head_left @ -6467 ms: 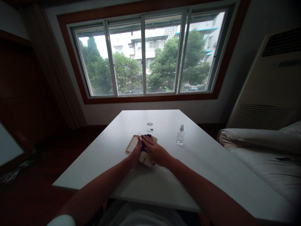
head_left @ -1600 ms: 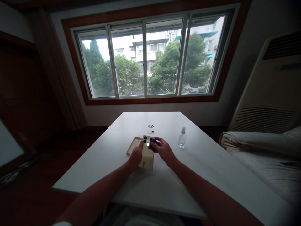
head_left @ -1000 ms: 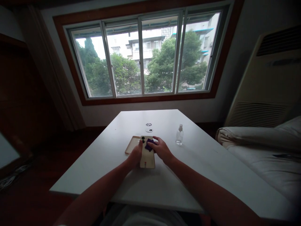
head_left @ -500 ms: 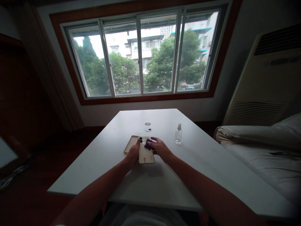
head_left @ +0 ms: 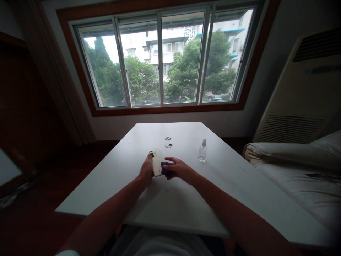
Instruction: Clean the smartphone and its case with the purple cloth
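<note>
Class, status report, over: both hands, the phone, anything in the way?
Left hand gripping phone. Right hand holding purple cloth at phone's edge. Bottle upright, apart from both hands, seemingly not obstructing.

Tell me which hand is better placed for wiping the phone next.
Probably the right hand: it holds the purple cloth against the phone, while the left hand grips the phone's left edge.
</note>
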`<state>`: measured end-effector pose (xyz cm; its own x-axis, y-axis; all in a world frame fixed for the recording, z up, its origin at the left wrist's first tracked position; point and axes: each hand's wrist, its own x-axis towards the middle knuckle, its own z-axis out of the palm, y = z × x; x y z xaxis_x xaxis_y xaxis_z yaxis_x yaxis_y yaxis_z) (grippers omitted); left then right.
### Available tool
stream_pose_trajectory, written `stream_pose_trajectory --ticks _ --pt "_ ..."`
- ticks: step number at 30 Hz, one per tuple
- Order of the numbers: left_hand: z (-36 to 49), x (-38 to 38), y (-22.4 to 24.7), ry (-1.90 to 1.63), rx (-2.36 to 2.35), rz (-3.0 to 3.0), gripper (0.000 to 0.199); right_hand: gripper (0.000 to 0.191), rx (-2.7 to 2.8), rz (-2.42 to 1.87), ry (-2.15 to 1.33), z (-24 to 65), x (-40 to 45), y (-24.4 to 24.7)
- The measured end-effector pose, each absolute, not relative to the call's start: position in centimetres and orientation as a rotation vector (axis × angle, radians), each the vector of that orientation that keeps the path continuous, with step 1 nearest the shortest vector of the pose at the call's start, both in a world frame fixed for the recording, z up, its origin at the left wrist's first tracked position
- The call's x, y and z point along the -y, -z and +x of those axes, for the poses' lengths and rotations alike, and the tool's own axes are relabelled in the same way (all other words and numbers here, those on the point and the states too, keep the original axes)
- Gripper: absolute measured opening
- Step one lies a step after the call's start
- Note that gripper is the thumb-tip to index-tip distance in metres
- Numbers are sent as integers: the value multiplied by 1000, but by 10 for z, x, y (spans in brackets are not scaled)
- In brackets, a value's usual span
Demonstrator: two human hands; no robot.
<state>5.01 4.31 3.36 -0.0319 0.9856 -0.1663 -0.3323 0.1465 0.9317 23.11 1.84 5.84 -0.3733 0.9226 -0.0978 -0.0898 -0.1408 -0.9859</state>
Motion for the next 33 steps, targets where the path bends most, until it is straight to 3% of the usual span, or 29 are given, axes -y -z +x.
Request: stream_pose_trajectory --ticks 12,28,33 --pt "53 -38 -37 -1211 -961 871 49 93 1319 -1053 -1563 231 -21 -54" --pt "63 -36 -27 -952 -996 1104 55 76 1091 -1102 -1336 238 -35 -52" --pt "59 -31 -33 -945 -1014 1215 57 76 1164 -1100 -1410 247 -36 -55"
